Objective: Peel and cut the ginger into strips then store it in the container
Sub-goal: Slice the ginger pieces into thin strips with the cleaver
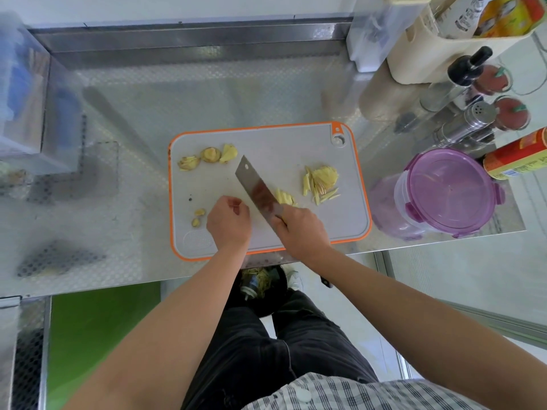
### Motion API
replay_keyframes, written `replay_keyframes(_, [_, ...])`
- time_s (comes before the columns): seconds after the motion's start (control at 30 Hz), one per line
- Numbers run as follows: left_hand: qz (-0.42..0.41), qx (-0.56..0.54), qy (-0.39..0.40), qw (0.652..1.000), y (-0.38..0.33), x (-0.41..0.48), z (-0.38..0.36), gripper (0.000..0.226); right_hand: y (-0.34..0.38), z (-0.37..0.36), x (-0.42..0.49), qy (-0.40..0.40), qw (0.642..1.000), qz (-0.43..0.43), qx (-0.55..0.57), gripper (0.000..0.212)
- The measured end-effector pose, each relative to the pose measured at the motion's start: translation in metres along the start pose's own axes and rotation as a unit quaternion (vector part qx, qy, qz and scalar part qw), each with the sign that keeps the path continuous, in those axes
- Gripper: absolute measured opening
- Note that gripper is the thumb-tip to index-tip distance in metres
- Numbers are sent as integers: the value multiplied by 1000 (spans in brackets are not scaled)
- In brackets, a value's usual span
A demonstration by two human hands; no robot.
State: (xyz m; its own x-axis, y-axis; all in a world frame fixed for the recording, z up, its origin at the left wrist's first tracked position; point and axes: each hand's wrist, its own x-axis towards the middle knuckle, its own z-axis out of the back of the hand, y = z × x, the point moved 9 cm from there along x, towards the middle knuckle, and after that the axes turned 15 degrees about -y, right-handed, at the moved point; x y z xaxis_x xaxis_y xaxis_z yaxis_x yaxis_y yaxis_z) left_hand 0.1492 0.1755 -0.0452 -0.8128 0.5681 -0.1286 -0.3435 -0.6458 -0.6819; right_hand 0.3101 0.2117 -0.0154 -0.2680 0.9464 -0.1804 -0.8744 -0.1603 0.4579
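Your steel counter [133, 119] fills the upper half of the frame, with the orange-rimmed cutting board [296, 143] at its centre. Just right of the board stands the purple container [450, 187], lid on. Your right hand [302, 229] is wrapped round the handle of the knife [256, 189], whose blade slants up and left across the board's middle. Your left hand [229, 221] sits just left of the blade, fingers curled; I cannot tell whether they hold anything. Ginger strips [321, 182] lie on the board's right side, ginger slices [284, 198] just right of the blade, ginger trimmings [208, 156] at the board's upper left, and small scraps [197, 217] beside your left hand.
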Motion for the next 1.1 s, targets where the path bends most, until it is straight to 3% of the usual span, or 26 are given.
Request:
replay_keyframes(0.1, [-24,14,-3,1000,-4,-1,3,15,-2,-5,-8,16,1000,-4,-8,20])
replay_keyframes(0.33, [-87,18,44,995,-24,-12,-17,17,-61,38,18,-81,990,-112,-22,28])
replay_keyframes(0.5, [-103,37,55,993,-32,-11,-29,16,-40,13,9,-10,999,-47,-2,21])
replay_keyframes(0.67, [-130,68,46,988,-38,0,-29,18,-79,44,25,-75,989,-126,-17,29])
replay_keyframes(0.8, [-160,100,-7,982,-49,22,-19,26,-68,53,38,-77,991,-106,17,21])
replay_keyframes(0.93, [-243,193,-75,948,-76,47,-11,36,-40,29,42,-15,999,-47,16,26])
replay_keyframes(1.1, [-274,303,-57,911,-83,75,-25,34,-65,44,53,-73,986,-145,24,29])
